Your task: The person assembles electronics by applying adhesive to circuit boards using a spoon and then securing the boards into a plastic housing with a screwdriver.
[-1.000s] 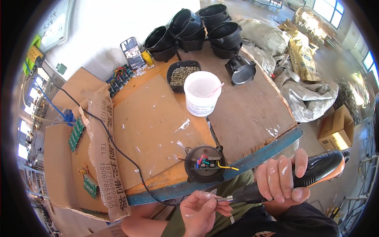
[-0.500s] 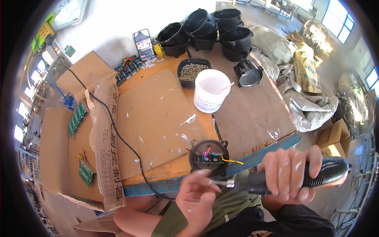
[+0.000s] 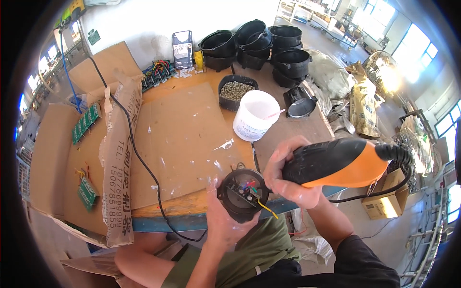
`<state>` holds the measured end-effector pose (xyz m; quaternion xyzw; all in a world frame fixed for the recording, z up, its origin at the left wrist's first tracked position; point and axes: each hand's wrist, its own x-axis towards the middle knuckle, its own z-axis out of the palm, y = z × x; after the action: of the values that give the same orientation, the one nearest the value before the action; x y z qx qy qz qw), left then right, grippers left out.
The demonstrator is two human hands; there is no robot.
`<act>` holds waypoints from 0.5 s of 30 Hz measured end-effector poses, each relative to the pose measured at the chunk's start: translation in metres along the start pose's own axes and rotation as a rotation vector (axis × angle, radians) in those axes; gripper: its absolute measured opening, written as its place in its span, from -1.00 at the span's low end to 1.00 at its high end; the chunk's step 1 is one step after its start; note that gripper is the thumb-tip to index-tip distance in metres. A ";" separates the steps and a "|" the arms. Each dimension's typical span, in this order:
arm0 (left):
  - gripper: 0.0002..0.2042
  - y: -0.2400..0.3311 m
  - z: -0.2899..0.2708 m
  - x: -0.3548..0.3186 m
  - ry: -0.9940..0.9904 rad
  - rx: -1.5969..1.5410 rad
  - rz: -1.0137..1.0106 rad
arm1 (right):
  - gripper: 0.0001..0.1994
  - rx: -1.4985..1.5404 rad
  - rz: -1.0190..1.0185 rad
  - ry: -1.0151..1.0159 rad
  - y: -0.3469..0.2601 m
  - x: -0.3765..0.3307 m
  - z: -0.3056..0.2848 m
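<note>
- Two hands work past the near edge of the workbench point(image 3: 192, 218), above the lap.
- Left hand point(image 3: 222, 222) grips a round black housing point(image 3: 242, 194), open face up.
- Right hand point(image 3: 288, 175) clenches an orange-black power tool point(image 3: 343, 163), long axis left-right, nose pointing left at the housing.
- White bucket point(image 3: 254, 115) stands farther off, with bare cardboard to its left.

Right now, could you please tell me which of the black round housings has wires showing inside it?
The black housing in the left hand, off the table edge; the stacked housings behind show none.
</note>
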<state>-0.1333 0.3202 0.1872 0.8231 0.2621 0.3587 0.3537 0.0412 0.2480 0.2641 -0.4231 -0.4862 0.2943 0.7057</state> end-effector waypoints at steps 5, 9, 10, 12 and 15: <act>-0.12 0.011 0.003 0.006 0.059 -0.154 0.033 | -0.61 0.015 0.097 0.017 0.004 -0.008 0.002; -0.21 0.016 0.003 0.010 0.057 -0.154 0.065 | -0.58 -0.069 0.024 -0.080 0.008 -0.004 0.000; -0.22 0.017 0.004 0.011 0.061 -0.166 0.062 | -0.58 -0.083 0.044 -0.088 0.007 -0.004 0.000; -0.24 0.017 0.004 0.011 0.063 -0.198 0.053 | -0.59 -0.105 0.081 -0.109 0.004 -0.004 0.003; -0.30 0.014 0.011 0.011 0.100 -0.255 0.025 | -0.62 -0.247 0.126 -0.080 -0.009 0.004 0.015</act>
<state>-0.1151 0.3146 0.1972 0.7559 0.2215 0.4339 0.4375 0.0283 0.2513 0.2766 -0.5244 -0.5188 0.2925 0.6085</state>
